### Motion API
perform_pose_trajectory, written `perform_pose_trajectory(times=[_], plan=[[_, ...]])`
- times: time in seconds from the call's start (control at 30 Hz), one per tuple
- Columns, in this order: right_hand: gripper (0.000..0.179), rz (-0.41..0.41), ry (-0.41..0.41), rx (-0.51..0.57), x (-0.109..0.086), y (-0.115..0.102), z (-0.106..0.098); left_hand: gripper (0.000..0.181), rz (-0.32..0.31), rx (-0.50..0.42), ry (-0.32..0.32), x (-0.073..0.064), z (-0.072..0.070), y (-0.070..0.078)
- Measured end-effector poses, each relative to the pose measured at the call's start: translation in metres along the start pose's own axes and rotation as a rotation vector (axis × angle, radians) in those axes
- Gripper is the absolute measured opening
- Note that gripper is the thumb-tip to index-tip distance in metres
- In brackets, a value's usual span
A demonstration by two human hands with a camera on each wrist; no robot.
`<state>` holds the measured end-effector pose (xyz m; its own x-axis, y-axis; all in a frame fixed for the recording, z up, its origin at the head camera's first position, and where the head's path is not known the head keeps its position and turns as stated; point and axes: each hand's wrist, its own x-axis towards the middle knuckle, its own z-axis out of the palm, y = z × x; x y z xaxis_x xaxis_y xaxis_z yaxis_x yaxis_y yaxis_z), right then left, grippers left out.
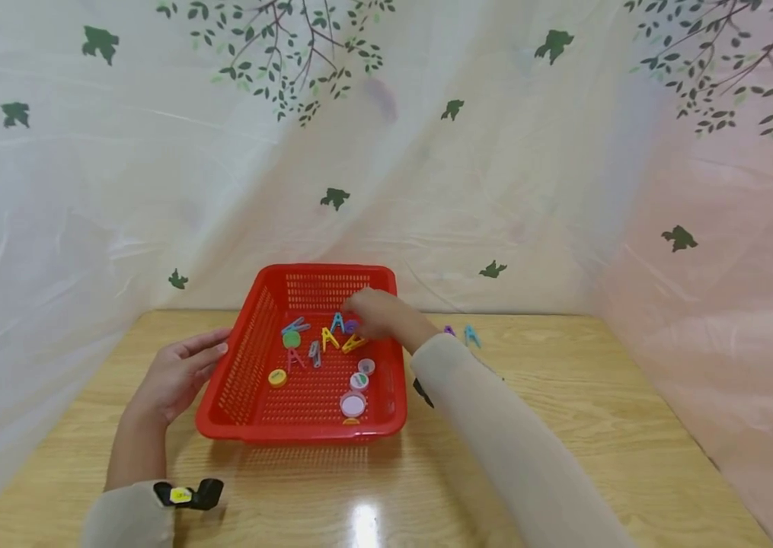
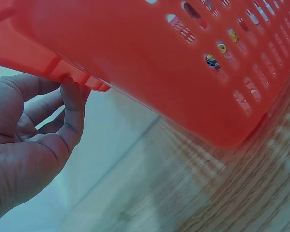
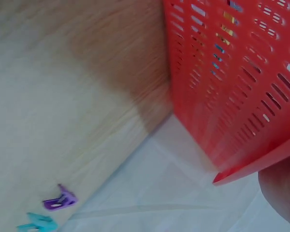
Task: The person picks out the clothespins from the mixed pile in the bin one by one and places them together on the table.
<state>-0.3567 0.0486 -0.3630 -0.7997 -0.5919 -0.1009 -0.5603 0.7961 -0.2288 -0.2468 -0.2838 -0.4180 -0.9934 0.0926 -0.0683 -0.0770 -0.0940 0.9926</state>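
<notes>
A red plastic basket (image 1: 304,435) stands on the table, with clothespins and round caps on its floor. My left hand (image 1: 177,373) is at the basket's left rim; in the left wrist view the thumb and fingers of that hand (image 2: 38,130) pinch the rim's edge. Inside the basket, at the right back, is my right hand (image 1: 382,312), knuckles up. Its fingertips are hidden, so I cannot tell whether it holds anything. Close to it lie a purple round piece (image 1: 350,326), a blue clothespin (image 1: 337,323) and a yellow clothespin (image 1: 354,343).
Right of the basket, a purple clothespin (image 1: 449,330) and a light blue clothespin (image 1: 471,336) lie on the wooden table (image 1: 564,396). Nearer in the basket are a yellow cap (image 1: 277,377), a green cap (image 1: 292,339) and a pale pink cap (image 1: 352,404). A patterned curtain (image 1: 427,190) hangs behind.
</notes>
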Motion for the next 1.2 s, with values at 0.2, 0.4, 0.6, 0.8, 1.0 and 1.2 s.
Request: perform_pose_trajectory(times=[0.2,0.4,0.6,0.8,1.0,1.2], plan=[[0.046,-0.022,-0.054,-0.051,0.014,-0.003,-0.002,0.055,0.010,0.008,0.004,0.002,0.001,0.000],[0.046,-0.019,-0.122,-0.086,0.023,0.005,0.003,0.056,0.007,0.020,-0.003,0.007,0.004,-0.001],[0.043,-0.029,-0.132,-0.076,0.027,0.011,0.007,0.057,0.015,0.022,-0.011,0.008,0.006,-0.001],[0.043,-0.058,-0.139,-0.070,0.030,0.007,0.010,0.053,0.048,0.021,-0.010,0.004,0.000,-0.005],[0.042,-0.031,-0.149,-0.155,0.038,0.011,0.021,0.053,0.041,0.031,-0.013,0.003,0.001,-0.006],[0.029,-0.055,-0.132,-0.247,0.044,0.009,0.023,0.055,0.036,0.018,0.005,0.000,0.000,-0.002]])
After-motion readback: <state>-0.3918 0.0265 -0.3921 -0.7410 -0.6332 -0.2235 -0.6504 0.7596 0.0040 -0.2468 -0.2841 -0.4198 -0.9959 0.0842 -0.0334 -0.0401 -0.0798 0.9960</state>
